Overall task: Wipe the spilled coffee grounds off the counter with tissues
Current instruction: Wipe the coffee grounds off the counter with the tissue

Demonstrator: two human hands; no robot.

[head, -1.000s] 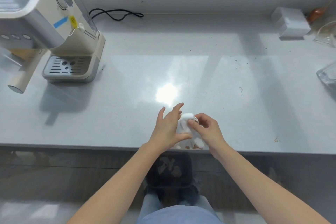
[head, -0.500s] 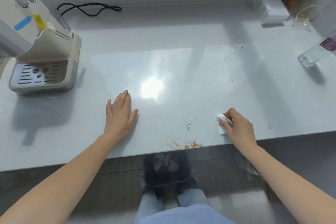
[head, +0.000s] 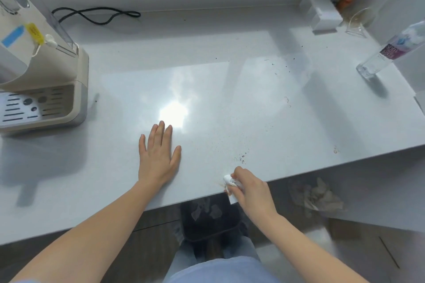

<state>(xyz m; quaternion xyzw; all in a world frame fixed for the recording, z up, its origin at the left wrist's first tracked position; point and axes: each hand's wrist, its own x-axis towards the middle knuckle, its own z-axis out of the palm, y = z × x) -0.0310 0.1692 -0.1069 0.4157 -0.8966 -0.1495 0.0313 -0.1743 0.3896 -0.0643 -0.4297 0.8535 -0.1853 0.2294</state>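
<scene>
1. Head view: my right hand (head: pixel 251 187) pinches a crumpled white tissue (head: pixel 230 182) at the pale grey counter's (head: pixel 253 89) front edge, wiping brown coffee grounds (head: pixel 241 157).
2. My left hand (head: pixel 158 156) lies spread flat.
3. Next, I judge, sweep the specks just behind.

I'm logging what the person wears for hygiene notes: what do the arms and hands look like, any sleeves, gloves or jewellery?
Both forearms are bare up to the frame edge, with no sleeves in view. The left hand and right hand have no gloves, and no rings, watch or bracelet show. The fingernails look short; polish cannot be told.
</scene>
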